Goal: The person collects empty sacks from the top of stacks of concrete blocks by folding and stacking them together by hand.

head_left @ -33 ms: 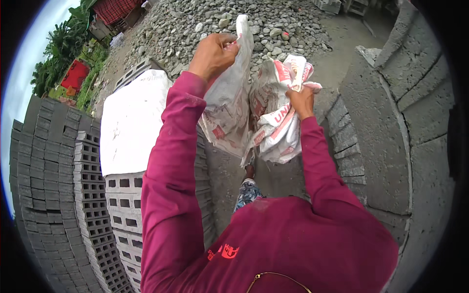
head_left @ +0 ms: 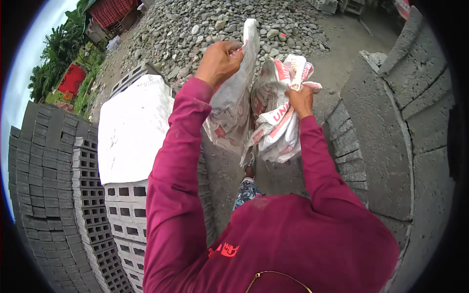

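The person is holding a white sack (head_left: 273,117) with red print in both hands, out in front of the chest. The left hand (head_left: 220,61) is closing as a fist on the upper edge of the sack and is lifting that edge higher than the rest. The right hand (head_left: 300,100) is gripping a crumpled fold of the sack, lower than the left hand and just to the right of it. The two hands are a little apart, each one clamped on the sack, and the sack is hanging loose between and under them. Both arms are wearing long maroon sleeves (head_left: 171,185).

Below the sack, one foot (head_left: 249,172) of the person is showing on the grey ground (head_left: 342,49). To the left of the sack, a stack of hollow blocks (head_left: 97,219) is standing, and a white sheet (head_left: 134,127) is lying on top of part of it. Behind the sack, a gravel pile (head_left: 205,24) is spreading. To the right of the sack, more grey blocks (head_left: 391,107) are forming a low curved wall. Far to the left of the sack, trees (head_left: 53,58) and a red roof (head_left: 72,79) are showing.
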Demonstrator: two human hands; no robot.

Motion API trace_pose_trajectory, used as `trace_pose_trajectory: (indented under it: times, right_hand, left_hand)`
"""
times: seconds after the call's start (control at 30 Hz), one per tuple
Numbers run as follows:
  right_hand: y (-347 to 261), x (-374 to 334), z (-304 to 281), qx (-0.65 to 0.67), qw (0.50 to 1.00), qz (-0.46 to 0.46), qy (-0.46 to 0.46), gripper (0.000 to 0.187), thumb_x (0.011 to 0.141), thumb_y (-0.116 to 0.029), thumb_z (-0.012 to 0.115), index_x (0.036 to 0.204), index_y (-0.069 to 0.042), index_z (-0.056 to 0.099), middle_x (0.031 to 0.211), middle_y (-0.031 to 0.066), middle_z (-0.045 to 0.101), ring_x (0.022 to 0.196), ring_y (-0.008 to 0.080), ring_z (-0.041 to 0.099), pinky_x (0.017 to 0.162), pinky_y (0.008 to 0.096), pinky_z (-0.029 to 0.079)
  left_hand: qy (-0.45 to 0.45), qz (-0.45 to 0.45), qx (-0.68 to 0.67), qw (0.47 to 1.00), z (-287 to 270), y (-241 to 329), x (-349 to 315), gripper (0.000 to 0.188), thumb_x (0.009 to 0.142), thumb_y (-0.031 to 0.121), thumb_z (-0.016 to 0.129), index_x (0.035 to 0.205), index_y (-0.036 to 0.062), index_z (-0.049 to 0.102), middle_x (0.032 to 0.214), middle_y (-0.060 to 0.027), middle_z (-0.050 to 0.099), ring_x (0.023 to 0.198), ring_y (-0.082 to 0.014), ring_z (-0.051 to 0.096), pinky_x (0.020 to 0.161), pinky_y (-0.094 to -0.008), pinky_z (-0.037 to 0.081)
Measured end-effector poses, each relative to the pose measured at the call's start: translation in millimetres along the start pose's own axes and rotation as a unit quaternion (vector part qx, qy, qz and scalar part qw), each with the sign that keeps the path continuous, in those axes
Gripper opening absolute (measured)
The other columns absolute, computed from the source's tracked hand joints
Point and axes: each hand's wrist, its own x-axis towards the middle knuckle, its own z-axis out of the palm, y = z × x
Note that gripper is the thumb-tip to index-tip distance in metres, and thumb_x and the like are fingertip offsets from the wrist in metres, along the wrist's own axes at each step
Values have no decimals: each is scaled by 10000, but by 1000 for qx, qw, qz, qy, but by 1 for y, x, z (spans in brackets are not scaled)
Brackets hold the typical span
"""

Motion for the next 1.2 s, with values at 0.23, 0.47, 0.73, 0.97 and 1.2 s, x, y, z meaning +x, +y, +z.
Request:
trace_pose_trajectory:
  times: [0.23,0.47,0.73,0.97,1.2]
  right_hand:
    - [5,129,62,87,991,69,75,328,660,-232,680,843,40,679,864,237,682,839,394,658,779,438,492]
    - [8,272,69,169,964,106,175,363,730,-287,718,865,47,672,840,192,691,783,293,659,725,405,483]
    - [97,471,79,510,778,237,279,472,780,-423,699,789,46,648,790,100,638,715,172,579,650,349,471]
    - [179,609,7,553,715,325,279,393,735,-236,779,964,46,631,937,123,634,861,207,634,704,350,523]
    - [236,784,-67,475,673,340,454,297,672,-94,730,906,42,609,841,116,603,733,206,587,656,397,481]
  left_hand:
    - [-143,-121,-122,975,200,-97,56,307,839,284,595,1059,103,709,940,-214,673,853,-364,663,776,-414,515]
    - [-215,-13,-166,962,316,-143,209,334,864,253,578,1115,59,681,1171,-140,642,1019,-331,646,895,-361,497]
    - [-329,150,-84,928,492,-166,393,296,840,276,537,1038,148,715,959,-170,683,859,-384,656,776,-445,528]
    - [-484,261,-59,833,639,-112,537,323,821,331,499,891,90,702,879,-234,670,821,-402,651,753,-483,518]
    - [-453,332,12,827,719,-51,687,519,737,485,586,1027,61,664,912,-195,689,851,-404,656,784,-488,492]
